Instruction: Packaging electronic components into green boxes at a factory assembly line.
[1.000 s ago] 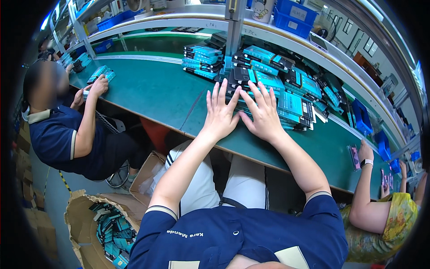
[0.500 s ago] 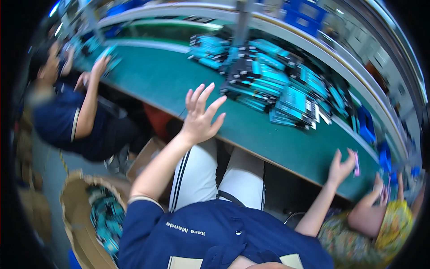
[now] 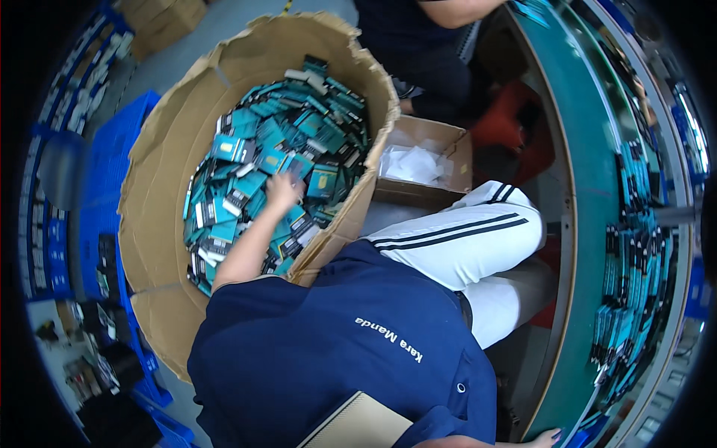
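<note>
My left hand (image 3: 282, 190) digs into teal packets (image 3: 261, 160) heaped inside the torn-rimmed cardboard box (image 3: 160, 142); its grip is buried, so I cannot tell its openness.

Grey floor (image 3: 224, 30), green workbench (image 3: 597, 224), blue crates (image 3: 104, 172), small carton (image 3: 426, 160)

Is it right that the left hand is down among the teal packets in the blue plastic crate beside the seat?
Not quite: in the head view the left hand is among the teal packets, but they fill a big brown cardboard box, not a blue plastic crate. It does stand beside the seat.
</note>
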Demonstrator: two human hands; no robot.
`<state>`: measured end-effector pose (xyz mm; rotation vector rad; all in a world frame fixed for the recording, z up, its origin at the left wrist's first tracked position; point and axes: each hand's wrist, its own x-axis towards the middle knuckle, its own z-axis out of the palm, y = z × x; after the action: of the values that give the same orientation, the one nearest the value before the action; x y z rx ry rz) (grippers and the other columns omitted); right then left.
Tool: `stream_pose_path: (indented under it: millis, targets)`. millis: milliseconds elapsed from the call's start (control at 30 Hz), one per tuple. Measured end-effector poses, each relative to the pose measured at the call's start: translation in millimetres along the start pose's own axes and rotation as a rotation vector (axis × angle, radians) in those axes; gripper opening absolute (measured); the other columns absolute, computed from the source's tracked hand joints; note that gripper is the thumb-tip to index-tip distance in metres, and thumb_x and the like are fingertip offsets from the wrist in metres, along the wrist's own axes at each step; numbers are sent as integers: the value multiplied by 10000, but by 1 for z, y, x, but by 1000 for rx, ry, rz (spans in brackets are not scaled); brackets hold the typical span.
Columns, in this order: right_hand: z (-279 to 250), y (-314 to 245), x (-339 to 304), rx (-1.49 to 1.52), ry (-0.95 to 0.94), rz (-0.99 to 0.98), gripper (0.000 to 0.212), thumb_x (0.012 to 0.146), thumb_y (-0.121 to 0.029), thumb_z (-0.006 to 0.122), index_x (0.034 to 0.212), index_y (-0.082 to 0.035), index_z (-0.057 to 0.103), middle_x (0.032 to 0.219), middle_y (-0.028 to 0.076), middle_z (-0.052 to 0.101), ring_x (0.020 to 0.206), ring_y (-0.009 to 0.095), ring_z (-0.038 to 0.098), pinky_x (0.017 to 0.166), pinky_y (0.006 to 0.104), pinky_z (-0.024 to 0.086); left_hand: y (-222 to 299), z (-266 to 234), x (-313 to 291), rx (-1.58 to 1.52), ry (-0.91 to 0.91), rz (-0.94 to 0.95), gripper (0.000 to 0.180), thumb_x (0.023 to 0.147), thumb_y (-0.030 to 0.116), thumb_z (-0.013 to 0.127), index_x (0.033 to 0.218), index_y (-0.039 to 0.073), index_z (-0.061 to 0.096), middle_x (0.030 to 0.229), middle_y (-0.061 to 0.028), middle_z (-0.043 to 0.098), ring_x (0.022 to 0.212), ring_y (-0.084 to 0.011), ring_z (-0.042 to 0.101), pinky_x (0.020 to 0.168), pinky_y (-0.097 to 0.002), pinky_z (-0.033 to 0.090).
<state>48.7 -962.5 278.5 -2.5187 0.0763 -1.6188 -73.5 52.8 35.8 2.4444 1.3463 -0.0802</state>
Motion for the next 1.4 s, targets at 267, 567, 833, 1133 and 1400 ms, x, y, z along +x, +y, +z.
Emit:
stream_pose_path:
  millis: [267, 567, 833, 1133, 1400]
  targets:
    - [18, -210, 40, -728, -512, 281, 477, 928, -485, 532, 962, -73, 771, 888, 169, 728, 802, 390, 685, 705, 519, 543, -14, 99, -132, 504, -354, 433, 1039, 677, 670, 727, 1536, 245, 324, 1587, -186, 250, 1455, -390, 235, 1164, -622, 70]
    - [32, -229, 45, -796, -493, 537, 696, 830, -672, 587, 1170, -72, 686, 1127, 168, 694, 1049, 362, 638, 942, 455, 481, 36, 51, -31, 612, -604, 372, 1171, 526, 495, 914, 1521, 220, 361, 1596, -104, 270, 1452, -375, 250, 1122, -673, 170]
    - [31, -214, 26, -575, -571, 469, 693, 873, -657, 558, 1255, -83, 632, 1159, 189, 686, 1076, 397, 634, 949, 477, 474, 54, 60, -44, 766, -630, 602, 328, 822, 222, 714, 1133, 119, 735, 1175, -71, 706, 1062, -339, 673, 853, -699, 485]
    - [33, -256, 23, -627, -451, 481, 561, 904, -561, 578, 1214, -101, 660, 1121, 170, 695, 1008, 389, 649, 878, 493, 499, 159, -142, 45, -62, -424, 474, 480, 666, 133, 720, 1133, 27, 707, 1076, -220, 697, 990, -328, 694, 880, -378, 547]
    - [41, -280, 19, -641, -343, 413, 442, 904, -430, 638, 1164, -73, 659, 1165, 122, 673, 1030, 361, 616, 878, 468, 493, 304, -341, -76, -19, 388, 498, 557, 730, 34, 605, 1284, 78, 630, 971, -231, 693, 835, -350, 694, 785, -402, 548]
